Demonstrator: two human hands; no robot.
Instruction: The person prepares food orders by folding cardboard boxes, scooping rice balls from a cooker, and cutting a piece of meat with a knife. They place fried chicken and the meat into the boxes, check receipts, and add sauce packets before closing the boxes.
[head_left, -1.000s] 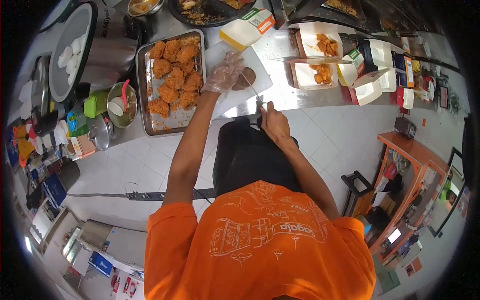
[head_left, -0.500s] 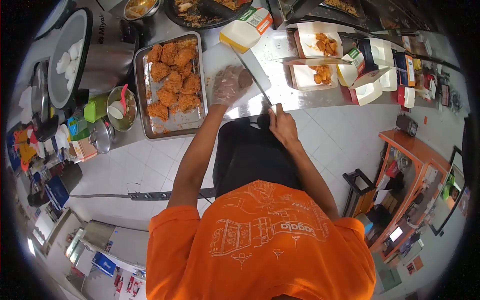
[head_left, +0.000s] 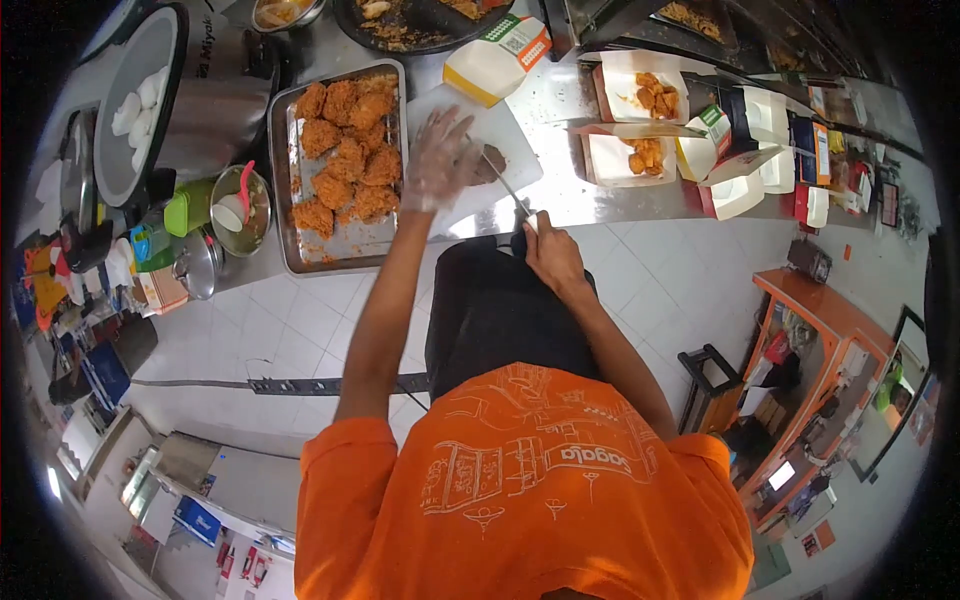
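A white cutting board (head_left: 515,130) lies on the steel counter, bearing a dark brown patty-like piece (head_left: 489,168). My left hand (head_left: 438,160), in a clear plastic glove, is over the board's left part with its fingers spread, holding nothing. The handle of a knife (head_left: 510,187) is gripped in my right hand (head_left: 556,255) at the board's front edge. The blade points away from me and meets the brown piece; whether it has cut through cannot be made out.
Left of the board stands a metal tray (head_left: 343,259) with several fried chicken pieces. Open food boxes (head_left: 640,95) stand at the right, some with chicken bits. A folded carton (head_left: 497,60) sits behind the board, near a dark pan (head_left: 415,35).
My left hand has come off the brown piece, moved left and spread its fingers. My right hand has shifted slightly left with the knife, whose blade now lies across the piece.
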